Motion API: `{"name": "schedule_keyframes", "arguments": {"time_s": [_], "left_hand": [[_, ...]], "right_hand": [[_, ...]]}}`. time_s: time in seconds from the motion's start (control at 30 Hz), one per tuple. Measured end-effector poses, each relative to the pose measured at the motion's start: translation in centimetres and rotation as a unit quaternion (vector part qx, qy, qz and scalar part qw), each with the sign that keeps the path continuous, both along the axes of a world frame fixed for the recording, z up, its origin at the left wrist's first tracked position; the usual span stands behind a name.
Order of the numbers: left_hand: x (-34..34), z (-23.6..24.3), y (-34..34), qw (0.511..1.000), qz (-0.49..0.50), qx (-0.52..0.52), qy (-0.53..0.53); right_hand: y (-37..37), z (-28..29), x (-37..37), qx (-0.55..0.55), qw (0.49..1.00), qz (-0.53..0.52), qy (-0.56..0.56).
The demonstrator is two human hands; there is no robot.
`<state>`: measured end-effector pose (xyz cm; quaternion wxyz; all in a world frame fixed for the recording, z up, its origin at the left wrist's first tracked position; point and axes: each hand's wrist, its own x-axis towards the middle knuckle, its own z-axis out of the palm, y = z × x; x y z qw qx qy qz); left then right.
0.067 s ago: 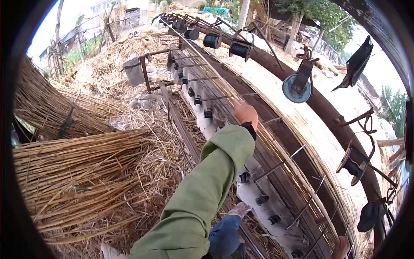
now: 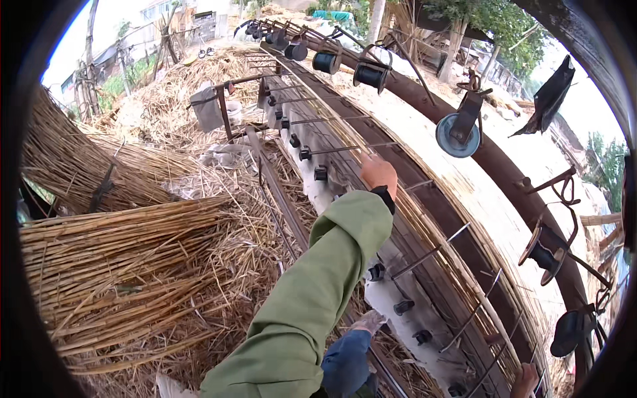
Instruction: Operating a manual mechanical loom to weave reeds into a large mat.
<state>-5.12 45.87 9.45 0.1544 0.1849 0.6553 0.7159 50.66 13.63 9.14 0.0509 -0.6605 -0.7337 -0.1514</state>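
Note:
Long thin reed stalks [image 2: 417,219] lie lengthwise along a curved dark metal frame [image 2: 415,182], across a row of thin metal rods [image 2: 424,260]. My left hand [image 2: 379,175], its forearm in a green sleeve, is stretched forward over them with curled fingers closed on the stalks. At the lower right rim my right hand [image 2: 526,380] is partly cut off. Its fingers look bent around the near end of the stalks. Small black bobbins [image 2: 320,173] line the pale strip along the frame's left side.
Large black wire spools [image 2: 371,74] and a blue-grey pulley wheel [image 2: 458,134] hang from the rusty rail [image 2: 424,96] on the right. Reed bundles [image 2: 126,259] lie at the left on loose straw [image 2: 239,265]. A metal bar [image 2: 282,192] runs beside the frame.

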Motion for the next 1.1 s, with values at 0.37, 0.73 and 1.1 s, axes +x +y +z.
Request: {"name": "schedule_keyframes", "arguments": {"time_s": [0.37, 0.73, 1.1], "left_hand": [[-1.5, -4.4, 4.5, 0.995, -0.066, -0.008, 0.079], [-0.7, -2.5, 2.9, 0.974, -0.206, 0.009, -0.091], [-4.6, -9.8, -21.9, 0.942, -0.276, 0.185, 0.032]], "right_hand": [[-0.4, 1.4, -2.7, 0.035, 0.999, 0.004, -0.003], [0.6, 0.2, -2.3, 0.099, 0.989, -0.001, 0.112], [1.0, -3.5, 5.4, 0.119, 0.953, -0.146, 0.235]]}}
